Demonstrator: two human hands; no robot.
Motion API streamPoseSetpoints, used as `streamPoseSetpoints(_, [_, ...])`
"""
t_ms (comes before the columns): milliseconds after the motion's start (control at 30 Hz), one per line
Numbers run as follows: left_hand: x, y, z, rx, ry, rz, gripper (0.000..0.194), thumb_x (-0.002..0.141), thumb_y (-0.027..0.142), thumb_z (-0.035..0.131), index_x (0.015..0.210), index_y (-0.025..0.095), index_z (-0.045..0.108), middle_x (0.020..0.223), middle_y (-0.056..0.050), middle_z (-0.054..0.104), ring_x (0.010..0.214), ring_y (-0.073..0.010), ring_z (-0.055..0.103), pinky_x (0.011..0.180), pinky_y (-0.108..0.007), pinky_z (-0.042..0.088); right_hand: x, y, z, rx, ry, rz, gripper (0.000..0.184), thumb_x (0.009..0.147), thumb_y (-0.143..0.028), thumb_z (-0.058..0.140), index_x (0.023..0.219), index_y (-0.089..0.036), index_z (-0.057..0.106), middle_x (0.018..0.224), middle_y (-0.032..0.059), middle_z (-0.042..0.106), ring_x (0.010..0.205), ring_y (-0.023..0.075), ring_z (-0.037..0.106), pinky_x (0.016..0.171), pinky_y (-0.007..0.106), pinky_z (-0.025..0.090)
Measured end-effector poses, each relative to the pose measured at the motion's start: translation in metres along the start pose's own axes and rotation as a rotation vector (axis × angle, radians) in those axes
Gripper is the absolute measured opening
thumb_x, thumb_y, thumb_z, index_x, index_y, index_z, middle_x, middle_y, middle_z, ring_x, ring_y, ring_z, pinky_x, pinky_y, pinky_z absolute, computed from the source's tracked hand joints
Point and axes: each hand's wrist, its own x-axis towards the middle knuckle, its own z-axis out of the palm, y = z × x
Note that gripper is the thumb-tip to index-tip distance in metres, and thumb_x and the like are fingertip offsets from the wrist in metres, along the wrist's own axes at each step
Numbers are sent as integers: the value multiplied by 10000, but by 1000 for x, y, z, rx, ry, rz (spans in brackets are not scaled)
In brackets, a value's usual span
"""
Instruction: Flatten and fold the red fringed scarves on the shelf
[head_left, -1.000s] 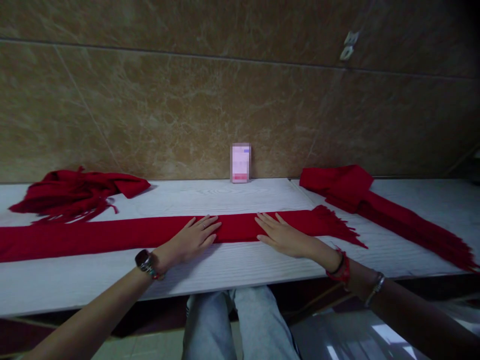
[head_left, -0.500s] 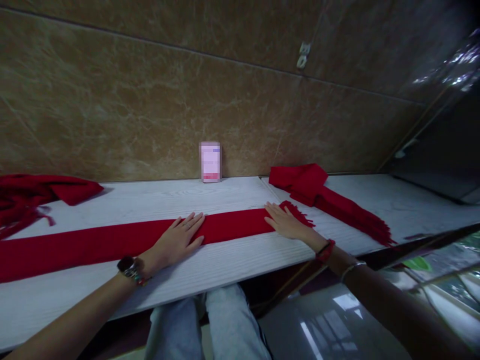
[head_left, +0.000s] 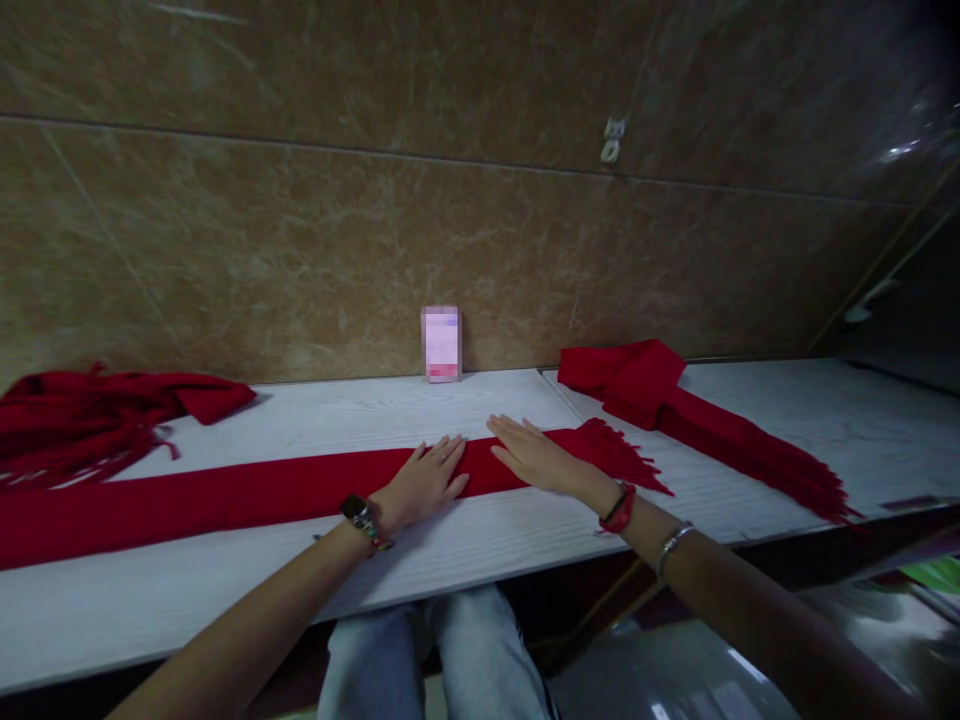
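Flat scarf: the long red scarf (head_left: 225,500) lies stretched along the white desk (head_left: 300,570), its fringe (head_left: 619,458) on the right and its other end out of view.
Left hand: the left hand (head_left: 421,488) lies palm down on the cloth, fingers loosely spread, gripping nothing.
Right hand: the right hand (head_left: 541,460) is flat and outstretched, thumb apart, over the cloth near the fringe, with nothing in its grasp; how firmly it presses, I cannot tell.
Ripple risk: uneven pressure or hands sliding toward each other could bunch the cloth between them.
Snag risk: the beaded bracelet (head_left: 379,541) or the red bracelet (head_left: 619,508) could catch fibres – both sit low over the desk.
Fringe risk: a sideways sweep could twist the strands.
Neighbour risk: the crumpled scarf (head_left: 112,410) lies beside the flat one – a tug there could drag its tassels across.
Phone risk: the phone-like object (head_left: 442,345), upright against the wall (head_left: 300,250), could topple if bumped.
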Motion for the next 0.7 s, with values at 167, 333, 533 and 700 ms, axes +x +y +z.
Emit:
streamPoseSetpoints(167, [-18, -12, 3, -8, -15, -19, 562, 915, 434, 242, 1372, 107, 254, 1423, -129, 251, 1311, -236, 219, 1039, -430, 240, -10, 17, 19, -6, -57, 47, 491, 905, -352, 237, 1334, -142, 353, 1379, 133, 364, 1270, 227, 321, 1028, 475, 262])
streamPoseSetpoints(333, [-54, -40, -10, -2, -20, -72, 516, 923, 392, 265, 1364, 124, 277, 1417, -141, 261, 1310, -238, 226, 1033, -442, 250, -21, 38, 11, -20, -89, 142, 511, 899, -368, 236, 1322, -114, 368, 1370, 152, 371, 1278, 246, 297, 1029, 494, 252])
streamPoseSetpoints(533, [-100, -83, -28, 78, 46, -344, 544, 918, 434, 250, 1368, 129, 253, 1438, -134, 219, 1325, -262, 169, 1032, -503, 206, 55, -69, 4, 91, -52, -159, 533, 906, -375, 241, 1342, -79, 322, 1412, 144, 295, 1311, 229, 224, 1058, 465, 211])
streamPoseSetpoints(700, [-151, -123, -13, 166, 39, -420, 470, 927, 357, 266, 1347, 151, 308, 1414, -141, 288, 1303, -275, 236, 999, -497, 274, 105, -157, 28, 150, -137, -409, 545, 904, -386, 277, 1353, -79, 305, 1419, 137, 280, 1312, 227, 224, 1061, 438, 219])
